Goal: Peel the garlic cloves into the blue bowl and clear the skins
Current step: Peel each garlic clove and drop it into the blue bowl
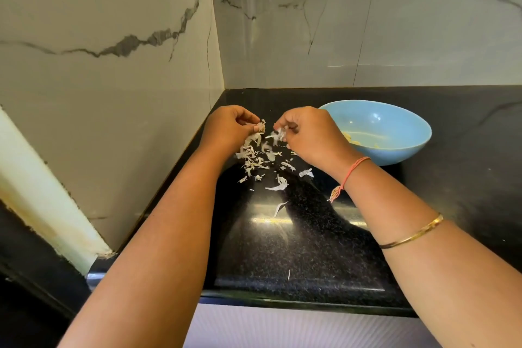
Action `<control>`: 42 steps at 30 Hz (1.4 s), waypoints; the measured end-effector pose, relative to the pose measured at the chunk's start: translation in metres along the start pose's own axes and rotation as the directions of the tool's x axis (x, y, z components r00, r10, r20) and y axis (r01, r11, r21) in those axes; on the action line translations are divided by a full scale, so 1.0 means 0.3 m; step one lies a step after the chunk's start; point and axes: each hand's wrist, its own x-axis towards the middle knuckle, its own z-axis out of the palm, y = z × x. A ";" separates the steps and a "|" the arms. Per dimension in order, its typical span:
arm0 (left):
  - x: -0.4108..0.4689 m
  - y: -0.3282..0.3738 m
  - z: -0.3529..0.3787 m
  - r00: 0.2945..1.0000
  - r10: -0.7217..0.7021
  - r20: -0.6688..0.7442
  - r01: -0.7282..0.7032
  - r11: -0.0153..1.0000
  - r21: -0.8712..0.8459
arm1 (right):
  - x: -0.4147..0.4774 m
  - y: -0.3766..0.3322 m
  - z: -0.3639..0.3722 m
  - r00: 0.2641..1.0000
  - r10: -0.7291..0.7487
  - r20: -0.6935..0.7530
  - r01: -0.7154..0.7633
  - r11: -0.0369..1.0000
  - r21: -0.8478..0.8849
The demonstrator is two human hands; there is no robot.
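While both hands work close together over the black counter, the peeling step seems to be in hand. The left hand has its fingers curled and its thumb pinched on a papery garlic remnant with skin hanging from it. The right hand pinches a white strip of skin between thumb and fingertips. Whether a whole clove sits inside either grip I cannot tell. Just below the hands, loose skins lie scattered on the counter, a few strays nearer the front edge. The blue bowl stands just to the right of the right hand, near the marble wall, with a few pale peeled cloves on its bottom. By my reckoning the peeling is near its end. The next move would be to drop any bared clove into the bowl, then gather the light flakes with a gentle sweep so they do not scatter.
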 end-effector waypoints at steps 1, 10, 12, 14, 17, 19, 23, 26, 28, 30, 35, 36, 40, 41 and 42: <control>-0.001 0.002 -0.001 1.000 -0.010 -0.003 0.010 1.000 -0.013 | -0.001 0.000 -0.002 0.999 -0.004 0.054 0.005 1.000 -0.019; -0.004 0.002 -0.008 0.999 -0.047 -0.024 0.047 0.999 -0.019 | -0.019 -0.019 -0.053 0.940 0.003 0.341 0.018 0.998 -0.057; -0.004 0.003 -0.011 0.998 -0.052 -0.029 0.051 0.999 -0.018 | -0.025 -0.020 -0.050 0.911 0.071 0.405 -0.005 0.987 -0.163; -0.005 0.003 -0.013 0.998 -0.061 -0.032 0.060 0.998 -0.015 | -0.030 -0.020 -0.036 0.870 0.176 0.461 -0.061 0.966 -0.253; -0.005 0.001 -0.011 0.997 -0.063 -0.036 0.063 0.998 0.001 | -0.025 -0.009 0.000 0.860 0.219 0.461 -0.107 0.961 -0.255; -0.004 0.001 -0.011 0.997 -0.060 -0.042 0.061 0.998 0.008 | -0.017 0.005 0.026 0.903 0.144 0.405 -0.075 0.981 -0.181; 0.000 -0.004 -0.019 0.994 -0.047 -0.101 0.046 0.999 -0.016 | -0.006 0.020 0.071 0.959 0.049 0.278 -0.047 0.999 -0.014; 0.003 -0.008 -0.022 0.987 -0.045 -0.152 0.037 0.998 -0.052 | -0.009 0.016 0.087 0.991 -0.015 0.134 0.009 0.999 0.045; 0.003 -0.010 -0.021 0.984 -0.046 -0.174 0.033 0.997 -0.075 | -0.013 0.006 0.085 0.997 -0.069 0.019 0.068 0.997 0.044; 0.003 -0.010 -0.021 0.982 -0.042 -0.182 0.025 0.995 -0.098 | -0.015 -0.002 0.082 0.992 -0.118 -0.044 0.120 0.993 0.022; 0.003 -0.014 -0.016 0.977 -0.023 -0.213 -0.004 0.992 -0.129 | -0.009 0.007 0.100 0.988 -0.151 0.032 0.151 0.988 -0.026; 0.004 -0.013 -0.015 0.977 -0.023 -0.214 -0.006 0.991 -0.133 | -0.009 0.006 0.100 0.988 -0.154 0.001 0.154 0.988 -0.014; 0.005 -0.015 -0.013 0.968 -0.028 -0.250 -0.004 0.992 -0.127 | -0.005 0.005 0.096 0.986 -0.152 -0.066 0.151 0.988 -0.021; 0.005 -0.017 -0.012 0.964 -0.031 -0.265 0.001 0.993 -0.114 | -0.002 0.009 0.098 0.989 -0.144 -0.023 0.143 0.989 -0.032; 0.003 -0.018 -0.013 0.960 -0.037 -0.279 0.007 0.994 -0.108 | 0.001 0.013 0.100 0.991 -0.128 0.024 0.129 0.991 -0.038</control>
